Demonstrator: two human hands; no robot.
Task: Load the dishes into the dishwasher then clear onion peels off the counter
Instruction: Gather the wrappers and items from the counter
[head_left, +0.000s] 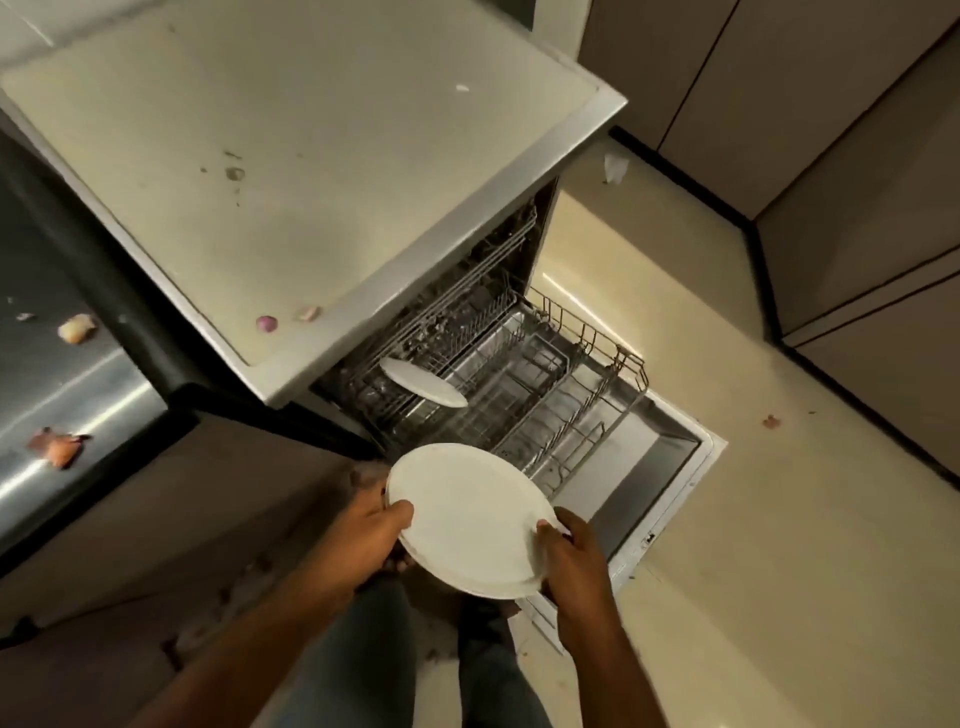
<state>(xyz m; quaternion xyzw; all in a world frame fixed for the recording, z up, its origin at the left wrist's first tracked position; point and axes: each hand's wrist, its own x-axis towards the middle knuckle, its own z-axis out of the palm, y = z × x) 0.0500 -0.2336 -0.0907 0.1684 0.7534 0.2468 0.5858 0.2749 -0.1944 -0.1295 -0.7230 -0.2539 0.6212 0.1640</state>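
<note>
Two hands, left hand (376, 525) & right hand (571, 564), grip white plate (467, 525) above open dishwasher's pulled-out rack (571, 395) w/ another plate (423, 382) inside.

Two white plates: one (470, 519) held at six o'clock, one (423, 383) in the rack. One pulled-out wire rack (587, 384). Two hands: left (371, 525), right (571, 561). Five onion scraps on the worktop at nine o'clock: (266, 323), (307, 313), (77, 328), (57, 446), (23, 316).

A glossy cream floor (701, 597) is seen, bordered by a dark skirting (841, 395) beneath grey-brown cabinet doors (857, 156); warm, dim light is reflected.
</note>
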